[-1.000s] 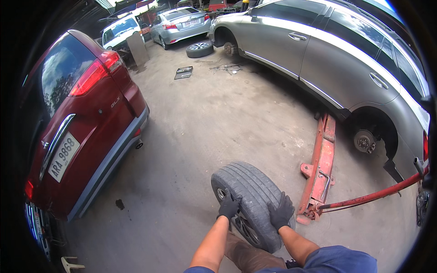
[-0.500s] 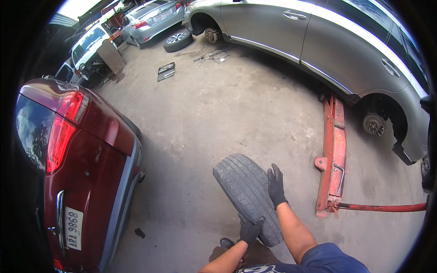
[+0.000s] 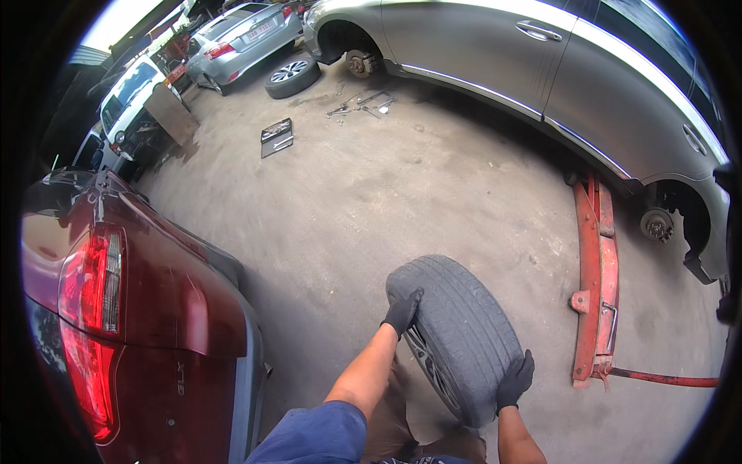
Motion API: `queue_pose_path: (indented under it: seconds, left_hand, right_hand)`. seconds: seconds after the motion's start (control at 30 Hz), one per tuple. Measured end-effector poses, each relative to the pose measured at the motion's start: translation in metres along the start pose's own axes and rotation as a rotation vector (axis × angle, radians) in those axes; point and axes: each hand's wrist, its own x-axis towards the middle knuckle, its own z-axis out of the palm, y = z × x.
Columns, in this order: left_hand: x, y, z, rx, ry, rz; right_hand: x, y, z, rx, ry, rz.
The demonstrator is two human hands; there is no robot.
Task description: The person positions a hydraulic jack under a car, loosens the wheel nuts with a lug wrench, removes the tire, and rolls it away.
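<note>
A car wheel point(image 3: 464, 332) with a grey treaded tyre stands on edge, leaning, on the concrete close to my legs. Its spoked rim point(image 3: 431, 370) shows on the side towards me. My left hand point(image 3: 403, 312), in a dark glove, grips the tyre's far left edge. On the tyre's near right side my gloved right hand point(image 3: 515, 382) is cupped against the tread, its fingers pointing away from me. Part of that palm and thumb is hidden.
A red floor jack point(image 3: 589, 286) reaches under a grey car point(image 3: 479, 54) at right, with a bare hub point(image 3: 657, 225). A dark red car point(image 3: 185, 325) stands close on my left. Ahead lie a tool case point(image 3: 277, 139), loose tools point(image 3: 360, 106) and another wheel point(image 3: 292, 78).
The wheel has turned, bringing its rim into view. My left hand has moved to the tyre's far left edge, and my right hand has come down to its near right side.
</note>
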Motion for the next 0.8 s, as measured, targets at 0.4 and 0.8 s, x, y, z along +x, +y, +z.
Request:
queue_pose_path:
  seconds: [0.4, 0.8]
  left_hand:
    - [-0.077, -0.011, -0.080, 0.523, -0.155, 0.066]
    - [0.288, 0.271, -0.327, 0.360, 0.190, 0.308]
  right_hand:
    - [0.186, -0.442, 0.278, 0.584, -0.100, -0.144]
    - [0.161, -0.304, 0.331, 0.373, -0.616, 0.093]
